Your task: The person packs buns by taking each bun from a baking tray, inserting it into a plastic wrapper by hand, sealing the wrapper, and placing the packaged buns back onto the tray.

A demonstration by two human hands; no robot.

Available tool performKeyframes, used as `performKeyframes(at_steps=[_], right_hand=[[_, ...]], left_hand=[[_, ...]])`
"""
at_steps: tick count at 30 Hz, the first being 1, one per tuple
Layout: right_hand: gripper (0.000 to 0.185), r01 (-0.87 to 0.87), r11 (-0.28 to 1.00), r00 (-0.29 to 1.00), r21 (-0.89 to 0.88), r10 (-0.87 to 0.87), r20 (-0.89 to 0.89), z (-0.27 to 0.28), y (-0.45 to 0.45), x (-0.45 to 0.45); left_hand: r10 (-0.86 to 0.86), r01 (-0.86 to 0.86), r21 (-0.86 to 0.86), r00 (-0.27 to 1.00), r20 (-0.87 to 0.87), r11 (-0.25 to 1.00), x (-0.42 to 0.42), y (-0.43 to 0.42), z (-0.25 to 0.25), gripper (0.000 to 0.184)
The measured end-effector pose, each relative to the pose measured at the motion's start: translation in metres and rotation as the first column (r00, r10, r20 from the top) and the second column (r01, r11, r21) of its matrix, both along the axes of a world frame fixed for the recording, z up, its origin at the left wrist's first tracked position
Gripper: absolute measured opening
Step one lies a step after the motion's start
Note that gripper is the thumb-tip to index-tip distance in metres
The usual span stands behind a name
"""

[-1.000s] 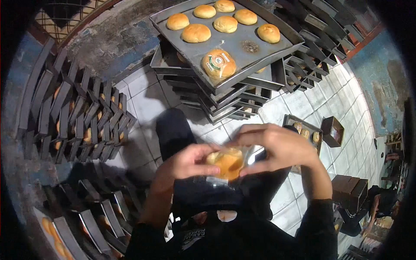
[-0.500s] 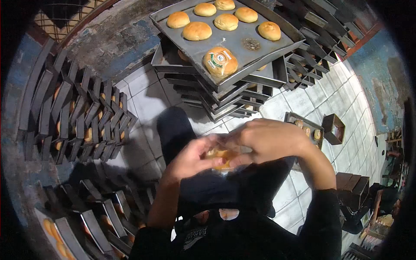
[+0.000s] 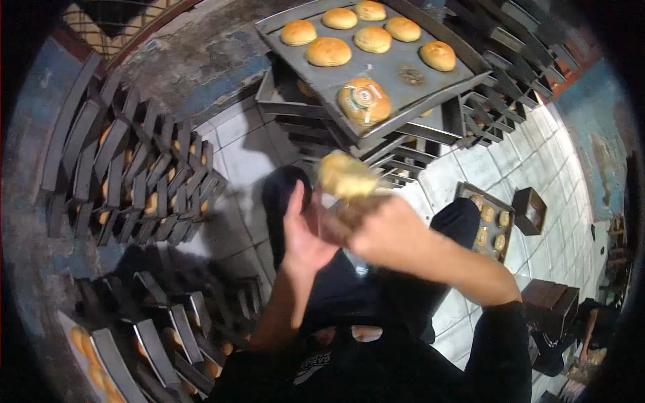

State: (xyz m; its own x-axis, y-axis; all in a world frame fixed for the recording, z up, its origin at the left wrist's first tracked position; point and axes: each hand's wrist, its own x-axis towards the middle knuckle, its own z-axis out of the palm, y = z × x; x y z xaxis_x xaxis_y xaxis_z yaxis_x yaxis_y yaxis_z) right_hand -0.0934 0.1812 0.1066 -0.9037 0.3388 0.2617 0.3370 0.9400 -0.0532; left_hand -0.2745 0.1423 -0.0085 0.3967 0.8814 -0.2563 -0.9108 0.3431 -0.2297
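Note:
A bread bun (image 3: 346, 176), smeared by motion and apparently in a clear plastic bag, is up in front of my knees. My right hand (image 3: 383, 225) is closed, gripping the bag below the bun; its fingertips are blurred. Just left of it, my left hand (image 3: 306, 232) is spread with the thumb and fingers apart, holding nothing I can see. Beyond both hands lies a metal tray (image 3: 430, 101) of round golden buns (image 3: 329, 52). At its near corner sits a bun in a printed clear wrapper (image 3: 364, 102).
Stacked trays stand under the top one. Racks of trays with buns (image 3: 127, 168) line the left side, and more trays (image 3: 148, 342) are at lower left. On the tiled floor at right are a tray of small wrapped breads (image 3: 500, 228) and an open box (image 3: 529, 210).
The bun has moved from between both hands up and away from my lap, in my right hand. My left hand has come off it and opened. The whole view has shifted slightly.

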Motion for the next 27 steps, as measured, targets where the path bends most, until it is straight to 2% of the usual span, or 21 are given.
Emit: performKeyframes(at_steps=[2, 3, 4, 6, 8, 11, 14, 17, 18, 19, 20, 22, 23, 24, 25, 26, 27], right_hand=[[0.041, -0.063, 0.998, 0.998, -0.001, 0.063, -0.014, -0.002, -0.02, -0.01], [0.043, -0.067, 0.978, 0.993, -0.197, 0.047, -0.107, -0.004, -0.025, -0.014], [0.043, -0.087, 0.974, 0.992, -0.208, 0.064, -0.112, -0.003, -0.026, -0.014], [0.034, -0.081, 0.876, 0.974, -0.475, -0.032, -0.224, 0.006, -0.024, -0.013], [0.032, -0.071, 0.881, 0.973, -0.469, -0.043, -0.228, 0.001, -0.026, -0.016], [0.031, 0.008, 0.87, 0.99, -0.492, -0.075, -0.118, -0.005, -0.031, -0.017], [0.028, 0.04, 0.917, 0.986, -0.397, -0.101, -0.135, -0.015, -0.038, -0.02], [0.025, -0.049, 0.947, 0.975, -0.317, -0.024, -0.222, -0.02, -0.04, -0.022], [0.026, -0.156, 0.826, 0.974, -0.542, 0.039, -0.222, -0.022, -0.041, -0.02], [0.027, -0.247, 0.641, 0.966, -0.727, 0.102, -0.237, -0.026, -0.041, -0.018], [0.031, -0.483, 0.282, 0.875, -0.829, 0.139, -0.463, -0.033, -0.042, -0.015], [0.024, -0.442, 0.104, 0.891, -0.891, 0.163, -0.423, -0.02, -0.036, -0.001], [0.025, -0.353, 0.278, 0.93, -0.893, 0.005, -0.366, -0.004, -0.029, 0.008], [0.025, -0.215, 0.362, 0.932, -0.907, -0.202, -0.301, -0.015, -0.025, 0.011], [0.025, -0.098, 0.653, 0.9, -0.751, -0.264, -0.347, -0.018, -0.019, -0.001], [0.026, 0.06, 0.856, 0.859, -0.514, -0.307, -0.41, -0.021, -0.011, -0.017], [0.025, 0.004, 0.883, 0.842, -0.469, -0.256, -0.475, -0.033, -0.008, -0.034]], left_hand=[[0.183, -0.083, 0.257, 0.9, -0.396, 0.963, 0.006, 0.004, 0.023, 0.064], [0.195, -0.125, 0.209, 0.914, -0.357, 0.97, 0.002, 0.004, 0.029, 0.063], [0.212, -0.118, 0.224, 0.859, -0.466, 0.967, -0.001, 0.004, 0.035, 0.067], [0.234, -0.152, 0.248, 0.907, -0.349, 0.957, -0.004, 0.002, 0.036, 0.074], [0.252, -0.17, 0.251, 0.905, -0.344, 0.953, -0.003, 0.004, 0.038, 0.076], [0.275, -0.192, 0.262, 0.902, -0.332, 0.946, -0.001, 0.007, 0.035, 0.076], [0.3, -0.216, 0.253, 0.88, -0.369, 0.943, 0.002, 0.008, 0.031, 0.073], [0.318, -0.245, 0.221, 0.855, -0.409, 0.944, -0.004, 0.012, 0.025, 0.068], [0.325, -0.263, 0.202, 0.853, -0.409, 0.944, -0.009, 0.013, 0.023, 0.065], [0.313, -0.262, 0.176, 0.852, -0.42, 0.949, -0.014, 0.014, 0.023, 0.067], [0.319, -0.268, 0.178, 0.848, -0.423, 0.947, -0.021, 0.013, 0.021, 0.067], [0.347, -0.285, 0.218, 0.873, -0.343, 0.933, -0.039, 0.005, 0.015, 0.071], [0.346, -0.296, 0.196, 0.882, -0.319, 0.935, -0.048, 0.0, 0.014, 0.078], [0.356, -0.306, 0.197, 0.878, -0.321, 0.932, -0.052, -0.007, 0.015, 0.078], [0.37, -0.303, 0.237, 0.867, -0.333, 0.923, -0.054, -0.013, 0.016, 0.08], [0.38, -0.295, 0.275, 0.859, -0.344, 0.915, -0.054, -0.019, 0.017, 0.081], [0.387, -0.291, 0.289, 0.843, -0.373, 0.912, -0.05, -0.021, 0.02, 0.088]])
